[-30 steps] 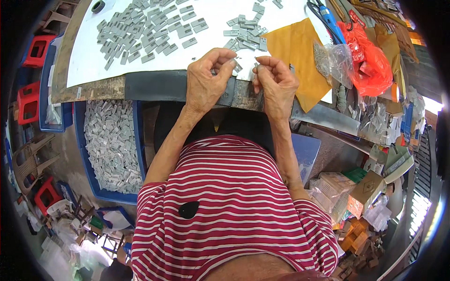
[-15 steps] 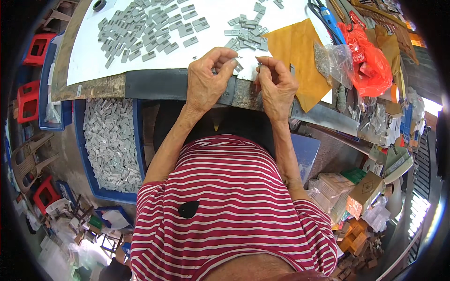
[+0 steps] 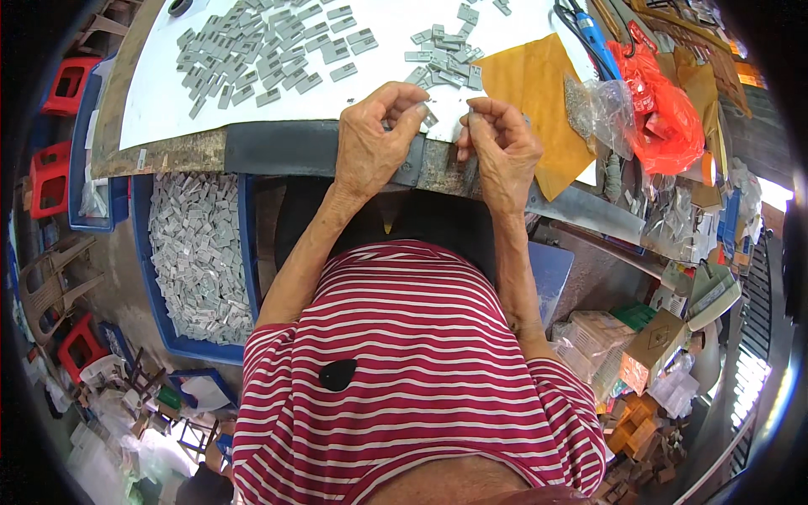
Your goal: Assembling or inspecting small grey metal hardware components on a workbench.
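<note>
a person in a red-and-white striped shirt (image 3: 421,370) works at the near edge of a bench; over the past second both hands have barely shifted, holding the same spot at the bench lip, so the fiddly pinching work looks to be in mid-step rather than finished. the left hand (image 3: 374,143) is curled, thumb and fingertips pinched around a small grey metal piece (image 3: 421,108); the right hand (image 3: 502,145) is likewise curled, fingertips closed on something tiny that cannot be made out. from left to right: red plastic stools (image 3: 61,126) by the floor, a blue bin of grey pieces (image 3: 198,252) below the bench, a white sheet (image 3: 252,109) strewn with a big scatter of loose grey pieces (image 3: 252,50), a smaller heap (image 3: 446,50) just beyond the hands, a yellow-brown envelope (image 3: 539,93), a clear bag (image 3: 602,105), a red plastic bag (image 3: 665,118), then cartons (image 3: 648,353) crowded on the floor at right.
</note>
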Tool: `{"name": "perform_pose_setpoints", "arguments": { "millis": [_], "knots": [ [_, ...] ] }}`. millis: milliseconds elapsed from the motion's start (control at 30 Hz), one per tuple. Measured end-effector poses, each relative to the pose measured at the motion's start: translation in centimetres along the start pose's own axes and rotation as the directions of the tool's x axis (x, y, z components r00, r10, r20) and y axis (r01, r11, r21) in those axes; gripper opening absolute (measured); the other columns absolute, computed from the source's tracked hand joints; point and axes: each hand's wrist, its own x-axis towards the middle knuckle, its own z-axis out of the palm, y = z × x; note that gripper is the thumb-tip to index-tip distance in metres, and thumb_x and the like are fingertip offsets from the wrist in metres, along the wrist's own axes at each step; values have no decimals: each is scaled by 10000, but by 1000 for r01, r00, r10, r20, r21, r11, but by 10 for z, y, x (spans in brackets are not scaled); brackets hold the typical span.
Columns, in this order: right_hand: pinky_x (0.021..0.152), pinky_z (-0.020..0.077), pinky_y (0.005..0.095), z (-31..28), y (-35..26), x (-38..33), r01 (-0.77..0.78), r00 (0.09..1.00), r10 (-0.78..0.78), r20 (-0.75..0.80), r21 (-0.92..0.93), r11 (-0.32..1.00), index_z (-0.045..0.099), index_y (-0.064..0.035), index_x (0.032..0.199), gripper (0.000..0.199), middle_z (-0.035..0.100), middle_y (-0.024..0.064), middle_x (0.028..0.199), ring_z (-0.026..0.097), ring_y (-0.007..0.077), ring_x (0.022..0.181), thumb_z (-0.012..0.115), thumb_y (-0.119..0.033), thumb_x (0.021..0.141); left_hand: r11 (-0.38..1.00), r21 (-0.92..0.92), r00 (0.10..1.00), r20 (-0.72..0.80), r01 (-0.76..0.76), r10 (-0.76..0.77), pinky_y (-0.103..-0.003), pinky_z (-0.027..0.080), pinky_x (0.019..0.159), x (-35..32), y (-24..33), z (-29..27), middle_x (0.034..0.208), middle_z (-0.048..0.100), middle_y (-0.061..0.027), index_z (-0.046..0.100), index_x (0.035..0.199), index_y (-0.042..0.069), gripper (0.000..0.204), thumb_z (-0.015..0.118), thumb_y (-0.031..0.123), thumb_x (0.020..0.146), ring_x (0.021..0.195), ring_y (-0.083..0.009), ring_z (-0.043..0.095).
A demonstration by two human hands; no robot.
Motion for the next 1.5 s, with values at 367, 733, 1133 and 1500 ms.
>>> {"name": "perform_pose_setpoints", "arguments": {
  "millis": [367, 733, 1133, 1500],
  "knots": [
    [514, 468, 193, -1, 0, 2, 6, 1000, -7, 15, 23, 1000, 547, 61, 965, 139, 583, 80, 758, 556, 93, 607, 527, 25, 833, 1000, 3, 1000, 6, -20, 20, -237, 468, 570, 0, -2, 0, 685, 627, -67, 616, 874, 1, 140, 599, 85, 764, 601, -107, 585],
    [496, 447, 196, -5, 3, 4, -74, 994, 53, 91, 240, 968, 549, 50, 972, 158, 586, 95, 762, 545, 99, 594, 540, 30, 815, 1000, -11, 1000, 8, -2, 3, -230, 463, 562, 1, -2, 1, 683, 625, -57, 616, 872, 3, 134, 604, 77, 761, 596, -99, 578],
    [469, 451, 203, -15, 2, 7, -281, 950, 154, 271, 533, 798, 549, 39, 942, 131, 606, 140, 781, 556, 112, 581, 563, 11, 814, 1000, -8, 1000, 11, -11, 11, -230, 462, 562, 0, 1, 1, 678, 623, -55, 611, 864, 5, 123, 601, 73, 761, 590, -100, 570],
    [503, 480, 202, -13, 3, 6, -235, 946, 88, 312, 474, 849, 561, 29, 935, 116, 617, 128, 777, 580, 113, 600, 568, -19, 829, 1000, 5, 1000, 10, -16, 16, -236, 455, 553, 0, 1, -1, 664, 612, -53, 611, 858, 5, 125, 598, 88, 765, 585, -97, 562]
  ]
}}
